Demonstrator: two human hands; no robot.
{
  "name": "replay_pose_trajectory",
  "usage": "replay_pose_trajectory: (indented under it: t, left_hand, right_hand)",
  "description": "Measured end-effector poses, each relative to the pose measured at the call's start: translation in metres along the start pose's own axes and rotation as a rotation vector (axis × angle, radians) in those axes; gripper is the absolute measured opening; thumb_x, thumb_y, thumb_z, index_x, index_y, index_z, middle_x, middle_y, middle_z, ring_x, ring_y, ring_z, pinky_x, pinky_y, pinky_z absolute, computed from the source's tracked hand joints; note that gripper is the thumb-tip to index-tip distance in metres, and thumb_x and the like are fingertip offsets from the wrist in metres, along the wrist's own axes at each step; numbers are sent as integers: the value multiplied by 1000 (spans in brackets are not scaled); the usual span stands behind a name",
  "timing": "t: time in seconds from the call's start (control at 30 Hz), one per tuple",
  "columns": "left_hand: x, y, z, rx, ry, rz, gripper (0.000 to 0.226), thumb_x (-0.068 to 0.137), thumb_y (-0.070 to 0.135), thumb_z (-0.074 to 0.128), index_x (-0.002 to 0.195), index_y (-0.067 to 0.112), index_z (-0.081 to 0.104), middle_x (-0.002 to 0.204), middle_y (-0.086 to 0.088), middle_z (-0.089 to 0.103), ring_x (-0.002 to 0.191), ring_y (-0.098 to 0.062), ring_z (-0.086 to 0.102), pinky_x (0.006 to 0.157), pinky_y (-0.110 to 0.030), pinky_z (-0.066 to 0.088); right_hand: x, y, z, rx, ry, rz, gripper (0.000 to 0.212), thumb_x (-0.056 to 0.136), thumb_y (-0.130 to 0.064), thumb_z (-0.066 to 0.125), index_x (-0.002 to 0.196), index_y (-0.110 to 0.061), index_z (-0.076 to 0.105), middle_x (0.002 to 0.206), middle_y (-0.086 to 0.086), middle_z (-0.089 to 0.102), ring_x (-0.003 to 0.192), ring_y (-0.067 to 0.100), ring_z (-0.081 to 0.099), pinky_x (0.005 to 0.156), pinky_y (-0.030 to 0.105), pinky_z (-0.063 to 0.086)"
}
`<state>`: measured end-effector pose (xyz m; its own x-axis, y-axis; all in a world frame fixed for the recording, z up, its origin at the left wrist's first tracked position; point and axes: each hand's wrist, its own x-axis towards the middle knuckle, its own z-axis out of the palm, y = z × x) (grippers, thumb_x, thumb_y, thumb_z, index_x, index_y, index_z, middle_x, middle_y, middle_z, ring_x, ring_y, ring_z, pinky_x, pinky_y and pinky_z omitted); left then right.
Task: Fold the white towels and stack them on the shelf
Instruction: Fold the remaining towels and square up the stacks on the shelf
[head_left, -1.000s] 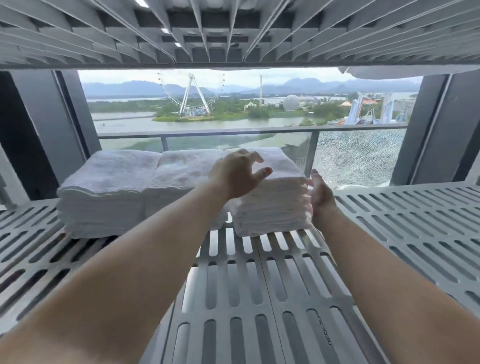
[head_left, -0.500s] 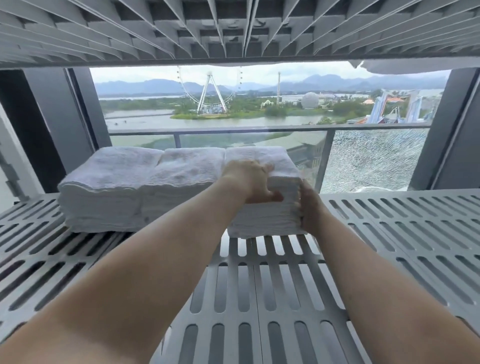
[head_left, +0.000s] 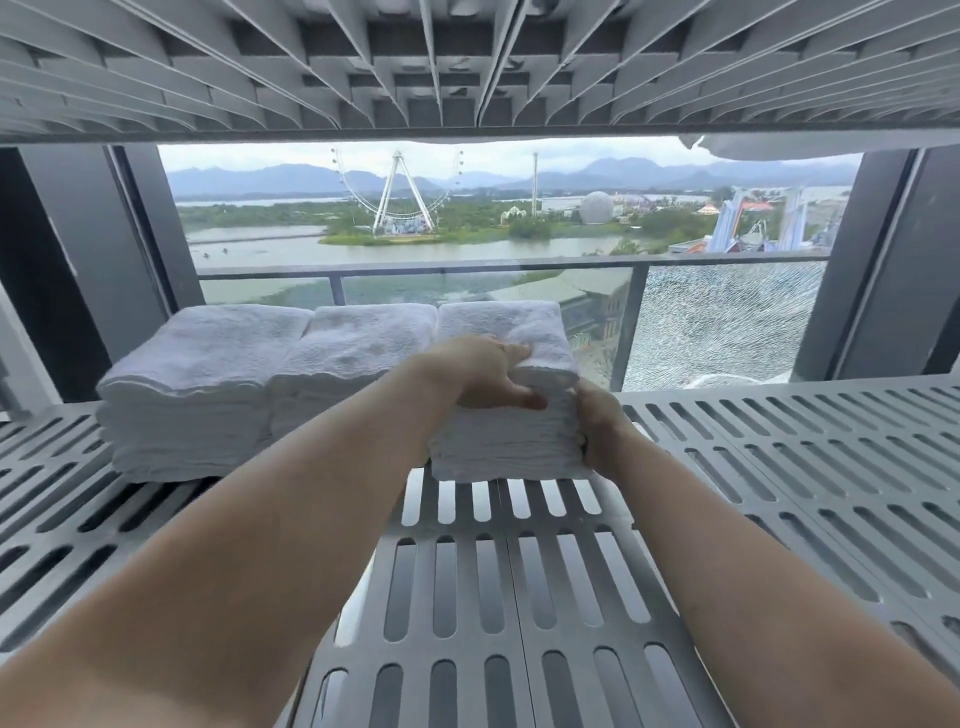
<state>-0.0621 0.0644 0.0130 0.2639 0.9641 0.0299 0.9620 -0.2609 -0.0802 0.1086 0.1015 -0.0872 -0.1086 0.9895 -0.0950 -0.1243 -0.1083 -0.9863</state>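
Three stacks of folded white terry towels sit side by side at the far left of a grey slotted shelf (head_left: 727, 467), its flat panels pierced by rows of rounded oblong slots. The left stack (head_left: 197, 384) and middle stack (head_left: 358, 364) touch, their nubbly tops soft and their layered edges wavy. The right stack (head_left: 506, 436) is just beside them, its near face showing many thin folded layers. The left hand (head_left: 480, 371) lies over this stack's top near edge, fingers curled down onto the uppermost towel, thumb along the front. The right hand (head_left: 597, 431) presses the stack's right side; its fingers are hidden behind the cloth, so I cannot tell their grip. Overhead, a ribbed grey shelf underside (head_left: 467, 67) is cut off by the frame. Beyond, a window shows a cracked glass balcony panel (head_left: 727, 322).
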Motion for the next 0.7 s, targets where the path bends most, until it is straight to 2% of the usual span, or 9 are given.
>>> replay_pose_trajectory:
  t: [0.1, 0.2, 0.27, 0.33, 0.4, 0.47, 0.53, 0.7]
  left_hand:
    - [1, -14, -16, -95, -2, -15, 88, 80, 88, 36, 150, 35, 43, 157, 2, 41, 143, -24, 37, 117, -47, 29]
    - [-8, -18, -7, -106, -13, -23, 98, 75, 92, 36, 154, 35, 33, 162, 2, 33, 147, -24, 31, 120, -49, 25]
    - [-12, -16, 5, -68, -1, -24, 104, 72, 92, 45, 157, 36, 24, 163, 3, 30, 147, -24, 31, 118, -47, 28]
    - [-13, -16, 11, -9, 35, -18, 104, 71, 89, 52, 157, 37, 23, 160, 4, 34, 143, -23, 38, 114, -47, 37]
    - [-14, -17, 11, -1, 57, -15, 100, 71, 85, 57, 155, 38, 30, 153, 3, 44, 137, -22, 44, 108, -47, 43]
    - [-15, -16, 11, 10, 70, -16, 95, 72, 84, 59, 152, 36, 36, 147, 3, 49, 134, -21, 47, 107, -46, 45]
    - [-17, -14, 14, 24, 90, -8, 93, 73, 83, 59, 151, 36, 37, 148, 4, 49, 135, -19, 45, 108, -45, 43]
    - [-18, -12, 15, 63, 114, 3, 94, 77, 82, 55, 154, 35, 31, 153, 5, 43, 139, -19, 42, 110, -41, 40]
  right_hand:
    - [-2, -5, -2, -55, 104, -99, 38, 92, -46, 44, 103, -19, 68, 97, 2, 71, 93, 25, 63, 78, 38, 49]
    - [-7, -8, 2, -108, 224, -183, 60, 96, -66, 33, 130, -23, 57, 121, 6, 65, 109, 26, 60, 96, 46, 48]
    - [-14, -7, 10, -208, 283, -322, 63, 94, -73, 27, 130, -28, 52, 127, 8, 62, 112, 26, 59, 97, 46, 47]
    - [-21, -2, 19, -364, 312, -539, 63, 96, -70, 25, 137, -26, 45, 138, 8, 55, 121, 24, 53, 99, 39, 42]
    - [-23, 2, 25, -509, 311, -671, 51, 101, -57, 32, 138, -25, 42, 143, 8, 51, 126, 24, 50, 95, 32, 36]
    - [-22, 5, 26, -536, 315, -678, 38, 103, -43, 39, 137, -27, 44, 142, 8, 53, 126, 26, 51, 91, 28, 33]
    - [-21, 7, 24, -527, 315, -665, 34, 103, -39, 42, 136, -29, 46, 141, 7, 54, 125, 27, 52, 90, 28, 33]
    - [-22, 9, 22, -512, 304, -658, 36, 103, -47, 40, 136, -33, 45, 141, 1, 54, 123, 24, 53, 89, 30, 37]
